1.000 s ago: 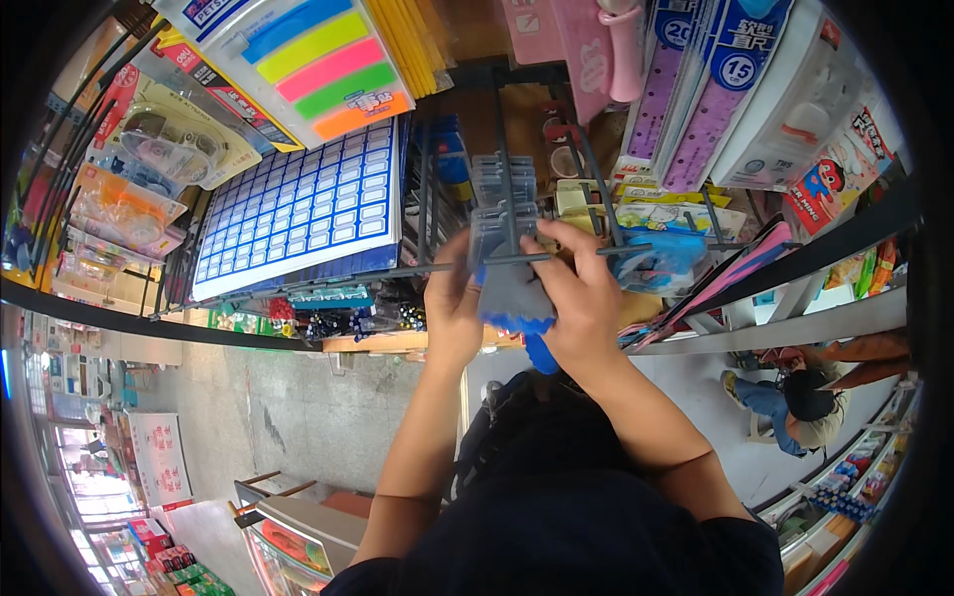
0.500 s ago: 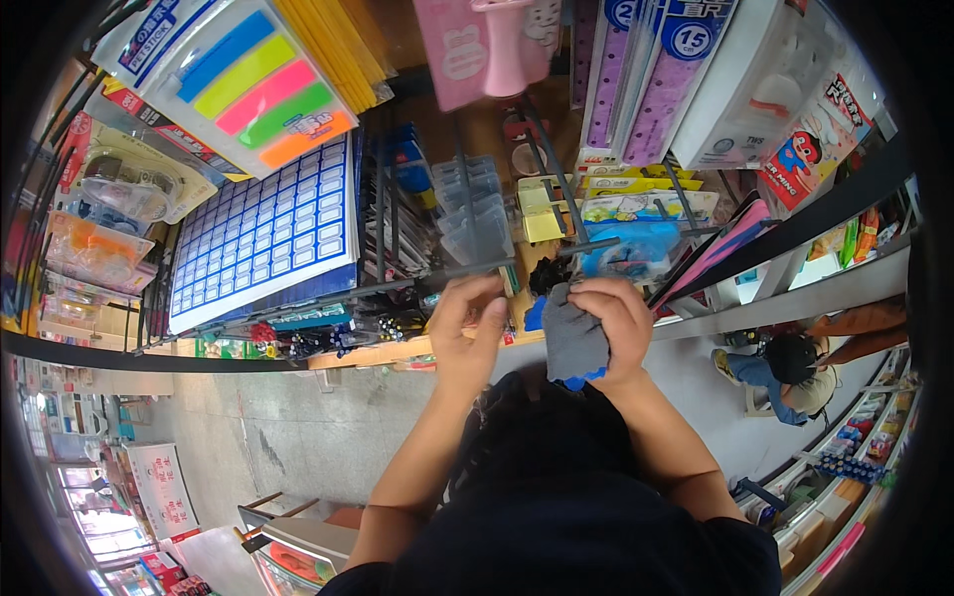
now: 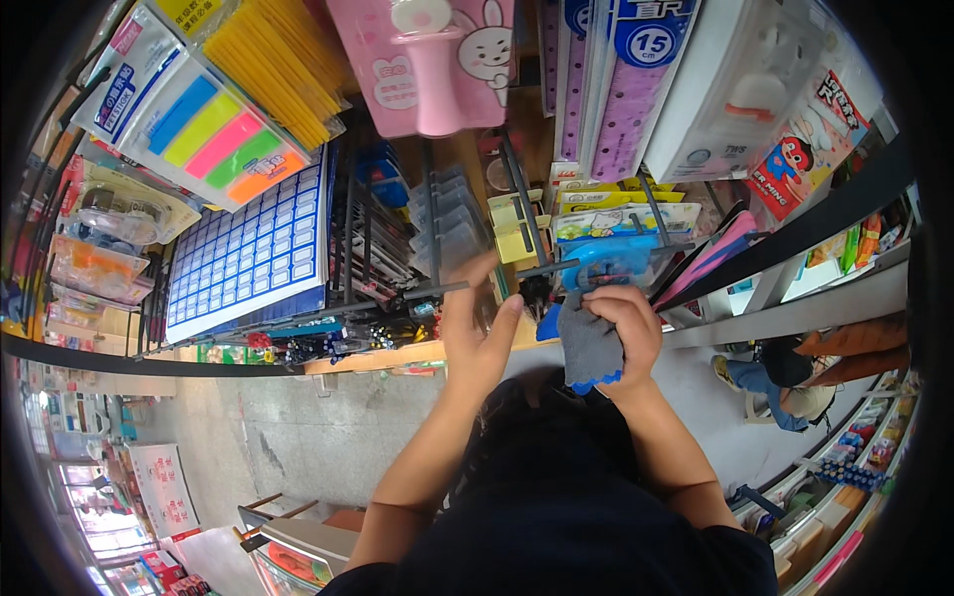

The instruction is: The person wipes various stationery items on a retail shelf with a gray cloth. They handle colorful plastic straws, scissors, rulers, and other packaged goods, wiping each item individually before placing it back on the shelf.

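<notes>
A grey cloth [image 3: 590,343] with a wavy blue edge hangs from my right hand [image 3: 634,333], whose fingers pinch its top. My left hand [image 3: 475,333] is at the shelf's front edge, fingers stretched and thumb apart, with nothing in it. Its fingertips are slightly blurred. They are nearest to a stack of clear plastic cases [image 3: 445,223] on the rack. Just past the hands are a small yellow box [image 3: 515,226] and a blue see-through package [image 3: 608,263].
Dark metal hanging rods [image 3: 522,194] jut toward me above my hands. Packs hang around them: a pink bunny card [image 3: 383,65], purple rulers [image 3: 624,129] and coloured sticky tabs [image 3: 199,134]. A sheet of blue-framed labels [image 3: 248,253] lies left. Another person [image 3: 795,382] is low down at the right.
The view has shifted, so the shelf goods sit further left and lower. My left hand has opened out with its thumb spread. The cloth stays in my right hand.
</notes>
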A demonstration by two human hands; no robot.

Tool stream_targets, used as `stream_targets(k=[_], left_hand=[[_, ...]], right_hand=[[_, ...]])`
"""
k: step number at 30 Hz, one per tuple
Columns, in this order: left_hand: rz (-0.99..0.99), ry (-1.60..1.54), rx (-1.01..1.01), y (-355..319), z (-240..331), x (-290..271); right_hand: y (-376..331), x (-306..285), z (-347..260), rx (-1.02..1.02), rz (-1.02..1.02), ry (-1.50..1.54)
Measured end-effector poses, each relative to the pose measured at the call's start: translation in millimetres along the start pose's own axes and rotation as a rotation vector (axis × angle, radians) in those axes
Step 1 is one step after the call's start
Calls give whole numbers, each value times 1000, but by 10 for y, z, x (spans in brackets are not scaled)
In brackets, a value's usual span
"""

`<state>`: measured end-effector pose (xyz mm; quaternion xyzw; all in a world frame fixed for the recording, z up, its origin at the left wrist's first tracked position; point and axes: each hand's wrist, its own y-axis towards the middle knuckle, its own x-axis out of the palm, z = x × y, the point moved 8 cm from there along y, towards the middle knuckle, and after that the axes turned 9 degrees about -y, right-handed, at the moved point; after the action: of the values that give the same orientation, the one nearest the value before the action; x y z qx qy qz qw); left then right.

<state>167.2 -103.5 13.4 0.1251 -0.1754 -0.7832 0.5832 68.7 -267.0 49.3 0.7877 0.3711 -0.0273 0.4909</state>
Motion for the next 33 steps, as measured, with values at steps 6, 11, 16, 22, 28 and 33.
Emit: stream_targets(k=[6, 11, 16, 22, 28, 33], left_hand=[[328, -176, -5, -265, -165, -455], [381, 61, 169, 119, 153, -387], [452, 188, 241, 419, 193, -210], [448, 247, 198, 561, 111, -191], [503, 353, 306, 435, 264, -159], [504, 320, 373, 372, 300, -145]], right_hand=[[31, 69, 21, -18, -16, 49], [51, 170, 20, -16, -60, 111], [52, 248, -49, -31, -116, 168], [19, 218, -37, -4, -123, 143], [-4, 241, -29, 13, -130, 142], [5, 270, -60, -8, -153, 150]])
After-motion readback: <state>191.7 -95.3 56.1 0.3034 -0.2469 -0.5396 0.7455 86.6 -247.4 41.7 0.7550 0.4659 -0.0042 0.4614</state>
